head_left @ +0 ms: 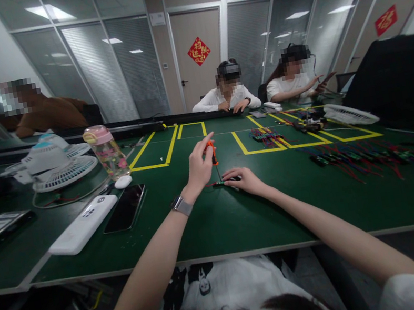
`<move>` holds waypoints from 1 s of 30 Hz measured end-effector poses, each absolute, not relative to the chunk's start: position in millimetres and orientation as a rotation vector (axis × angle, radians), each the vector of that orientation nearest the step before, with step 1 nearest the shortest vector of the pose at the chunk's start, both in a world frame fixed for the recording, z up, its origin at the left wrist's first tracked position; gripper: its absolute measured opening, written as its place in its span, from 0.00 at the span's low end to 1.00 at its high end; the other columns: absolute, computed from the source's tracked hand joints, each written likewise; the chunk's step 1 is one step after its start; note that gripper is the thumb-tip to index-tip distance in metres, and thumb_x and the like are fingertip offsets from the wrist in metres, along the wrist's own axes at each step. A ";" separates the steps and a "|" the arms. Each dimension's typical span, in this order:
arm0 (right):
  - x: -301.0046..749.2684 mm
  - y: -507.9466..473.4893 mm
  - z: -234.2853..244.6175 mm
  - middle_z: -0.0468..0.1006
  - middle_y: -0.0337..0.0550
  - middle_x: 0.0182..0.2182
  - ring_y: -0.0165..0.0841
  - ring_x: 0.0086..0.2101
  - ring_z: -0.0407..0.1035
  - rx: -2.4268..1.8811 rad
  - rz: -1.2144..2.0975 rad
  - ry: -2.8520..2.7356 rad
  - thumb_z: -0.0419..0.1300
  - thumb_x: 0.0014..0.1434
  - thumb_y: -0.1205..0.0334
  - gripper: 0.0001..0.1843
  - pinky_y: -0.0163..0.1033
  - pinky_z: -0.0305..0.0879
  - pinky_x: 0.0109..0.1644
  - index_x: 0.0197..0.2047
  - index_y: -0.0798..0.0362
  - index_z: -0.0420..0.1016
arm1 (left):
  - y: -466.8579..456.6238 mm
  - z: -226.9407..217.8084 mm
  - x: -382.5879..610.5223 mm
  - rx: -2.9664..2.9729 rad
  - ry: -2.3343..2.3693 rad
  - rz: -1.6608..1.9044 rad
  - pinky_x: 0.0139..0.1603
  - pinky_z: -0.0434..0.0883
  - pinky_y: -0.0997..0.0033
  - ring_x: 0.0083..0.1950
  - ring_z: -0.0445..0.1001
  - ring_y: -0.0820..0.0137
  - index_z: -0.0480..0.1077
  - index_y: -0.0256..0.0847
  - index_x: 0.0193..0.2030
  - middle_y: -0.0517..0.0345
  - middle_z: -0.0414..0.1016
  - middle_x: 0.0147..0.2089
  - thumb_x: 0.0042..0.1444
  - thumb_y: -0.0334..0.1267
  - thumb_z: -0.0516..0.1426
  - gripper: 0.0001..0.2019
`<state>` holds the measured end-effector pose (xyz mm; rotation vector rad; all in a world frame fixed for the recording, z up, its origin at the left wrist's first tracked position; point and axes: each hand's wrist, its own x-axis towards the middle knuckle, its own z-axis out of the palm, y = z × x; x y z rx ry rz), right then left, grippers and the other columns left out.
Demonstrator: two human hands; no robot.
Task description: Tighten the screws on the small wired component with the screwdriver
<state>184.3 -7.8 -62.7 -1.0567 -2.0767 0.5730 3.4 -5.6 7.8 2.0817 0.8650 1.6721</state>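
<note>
My left hand (200, 166) is closed around an orange-handled screwdriver (212, 153), held upright with its tip pointing down at a small dark part (223, 182) on the green table (219, 222). My index finger sticks out above the handle. My right hand (244, 178) lies on that small part with its fingers pressed on it, holding it against the table. A watch sits on my left wrist.
A black phone (125, 208), a white power bank (83, 225), a white mouse (123, 181), a pink-capped bottle (107, 151) and a fan (57, 165) stand to the left. Several small boards with red and blue wires (355, 156) lie to the right. Two people sit opposite.
</note>
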 end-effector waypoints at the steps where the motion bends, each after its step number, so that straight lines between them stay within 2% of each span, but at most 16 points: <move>1: 184.1 -8.1 -62.5 0.80 0.49 0.43 0.40 0.46 0.73 -1.059 0.571 -2.075 0.62 0.55 0.60 0.10 0.46 0.65 0.54 0.39 0.52 0.82 | -3.9 6.9 3.4 2.048 0.841 1.648 0.46 0.71 0.70 0.44 0.75 0.72 0.64 0.46 0.60 0.53 0.73 0.51 0.64 0.34 0.47 0.18; 4: 183.8 -8.8 -61.7 0.80 0.48 0.43 0.40 0.45 0.73 -1.062 0.564 -2.070 0.62 0.55 0.59 0.10 0.46 0.65 0.54 0.38 0.51 0.82 | 0.4 4.2 3.4 1.996 0.819 1.627 0.48 0.72 0.68 0.47 0.76 0.71 0.62 0.46 0.61 0.51 0.72 0.55 0.63 0.32 0.47 0.20; 7: 183.7 -9.3 -60.8 0.80 0.48 0.42 0.39 0.45 0.73 -1.055 0.569 -2.072 0.62 0.55 0.59 0.10 0.46 0.65 0.54 0.38 0.51 0.82 | 1.5 3.3 3.9 2.010 0.821 1.659 0.45 0.73 0.69 0.44 0.76 0.71 0.63 0.46 0.60 0.50 0.73 0.54 0.63 0.33 0.49 0.19; 12: 183.6 -9.7 -60.1 0.80 0.48 0.43 0.40 0.46 0.73 -1.069 0.565 -2.076 0.62 0.55 0.60 0.09 0.46 0.65 0.54 0.38 0.51 0.82 | -3.9 6.8 3.2 2.175 0.972 1.777 0.40 0.71 0.72 0.37 0.71 0.73 0.71 0.45 0.50 0.58 0.73 0.39 0.58 0.37 0.58 0.13; 15: 183.8 -8.8 -61.5 0.80 0.48 0.43 0.39 0.45 0.73 -1.076 0.557 -2.075 0.62 0.55 0.60 0.09 0.46 0.65 0.54 0.38 0.51 0.82 | -6.7 8.6 1.4 2.241 1.036 1.802 0.40 0.69 0.72 0.35 0.69 0.73 0.73 0.44 0.47 0.58 0.71 0.36 0.58 0.40 0.57 0.11; 19: 184.6 -7.3 -63.9 0.80 0.48 0.43 0.39 0.45 0.73 -1.061 0.558 -2.076 0.62 0.55 0.59 0.10 0.46 0.65 0.55 0.39 0.51 0.82 | -6.9 8.1 0.3 2.266 0.979 1.718 0.47 0.69 0.68 0.42 0.72 0.71 0.67 0.45 0.57 0.55 0.74 0.43 0.65 0.37 0.47 0.16; 23: 184.5 -8.2 -63.2 0.80 0.47 0.43 0.40 0.45 0.73 -1.054 0.566 -2.073 0.62 0.55 0.59 0.10 0.46 0.65 0.54 0.39 0.51 0.82 | -4.6 6.2 1.5 2.219 0.912 1.685 0.55 0.68 0.64 0.53 0.72 0.68 0.62 0.46 0.61 0.52 0.73 0.54 0.65 0.34 0.46 0.19; 27: 183.5 -9.7 -61.4 0.80 0.47 0.43 0.39 0.45 0.73 -1.055 0.584 -2.056 0.62 0.55 0.60 0.09 0.46 0.65 0.54 0.38 0.50 0.82 | 0.0 3.8 3.5 2.085 0.861 1.654 0.53 0.72 0.63 0.51 0.75 0.67 0.61 0.46 0.62 0.50 0.70 0.58 0.64 0.33 0.47 0.20; 30: 183.3 -9.6 -61.4 0.80 0.47 0.42 0.39 0.45 0.73 -1.059 0.583 -2.051 0.62 0.55 0.60 0.09 0.46 0.65 0.54 0.38 0.51 0.82 | 4.5 1.9 4.6 1.966 0.834 1.642 0.49 0.74 0.66 0.48 0.77 0.69 0.61 0.47 0.62 0.50 0.71 0.58 0.63 0.32 0.48 0.20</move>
